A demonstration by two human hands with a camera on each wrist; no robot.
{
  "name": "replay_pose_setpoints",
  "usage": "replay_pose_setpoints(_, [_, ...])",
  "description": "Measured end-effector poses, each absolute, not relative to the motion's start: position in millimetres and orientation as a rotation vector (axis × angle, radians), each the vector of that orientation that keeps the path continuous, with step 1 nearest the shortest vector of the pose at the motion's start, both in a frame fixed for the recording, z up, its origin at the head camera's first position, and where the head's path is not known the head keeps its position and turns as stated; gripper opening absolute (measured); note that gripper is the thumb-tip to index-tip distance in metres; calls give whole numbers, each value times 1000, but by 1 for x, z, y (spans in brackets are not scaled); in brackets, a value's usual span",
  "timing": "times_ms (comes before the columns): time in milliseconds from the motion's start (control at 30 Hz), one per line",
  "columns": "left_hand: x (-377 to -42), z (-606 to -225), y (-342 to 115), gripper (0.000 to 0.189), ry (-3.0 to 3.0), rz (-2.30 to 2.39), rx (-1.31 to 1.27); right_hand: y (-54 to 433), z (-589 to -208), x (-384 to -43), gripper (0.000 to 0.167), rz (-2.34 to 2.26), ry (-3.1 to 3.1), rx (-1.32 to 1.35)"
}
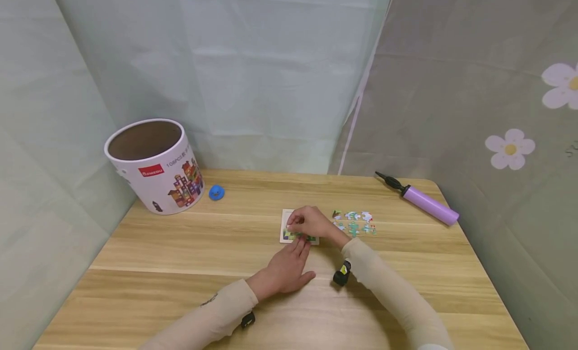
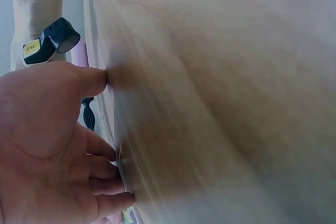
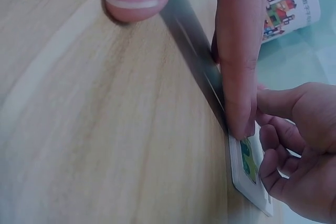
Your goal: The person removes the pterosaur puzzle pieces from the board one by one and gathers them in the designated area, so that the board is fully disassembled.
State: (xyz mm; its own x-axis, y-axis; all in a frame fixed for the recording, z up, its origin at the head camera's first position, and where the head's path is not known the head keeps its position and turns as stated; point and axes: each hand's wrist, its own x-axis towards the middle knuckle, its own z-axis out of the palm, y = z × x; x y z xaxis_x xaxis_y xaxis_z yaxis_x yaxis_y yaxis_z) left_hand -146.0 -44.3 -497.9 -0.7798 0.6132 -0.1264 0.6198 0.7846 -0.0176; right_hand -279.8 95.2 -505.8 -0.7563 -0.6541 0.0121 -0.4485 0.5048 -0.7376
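A small picture puzzle board (image 1: 283, 224) with a pale frame lies flat on the table, partly covered by both hands. My left hand (image 1: 289, 270) rests palm down before it, its straight fingertips on the near edge and its thumb spread on the table. Over the board reaches my right hand (image 1: 311, 222), pinching a small puzzle piece between thumb and forefinger, mostly hidden by the fingers. In the right wrist view its other fingers curl beside the green printed picture (image 3: 248, 161). Several loose puzzle pieces (image 1: 353, 228) lie in two rows to the right.
A large white printed bucket (image 1: 158, 174) stands at the back left, with a small blue toy (image 1: 217, 192) beside it. A purple hand pump (image 1: 429, 204) with a black nozzle lies at the back right. Cloth curtains (image 1: 271, 89) hang behind the table (image 1: 180, 285).
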Motion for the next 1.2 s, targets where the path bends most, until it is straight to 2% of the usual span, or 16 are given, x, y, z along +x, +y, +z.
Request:
replay_pose_setpoints(467, [-147,-498,-43,76,2857,-39,977,111,-499,-280,5,-1151,2579,-887])
replay_pose_setpoints(1200, [-146,-497,-43,76,2845,-11,954,181,-489,-273,5,-1107,2693,-847])
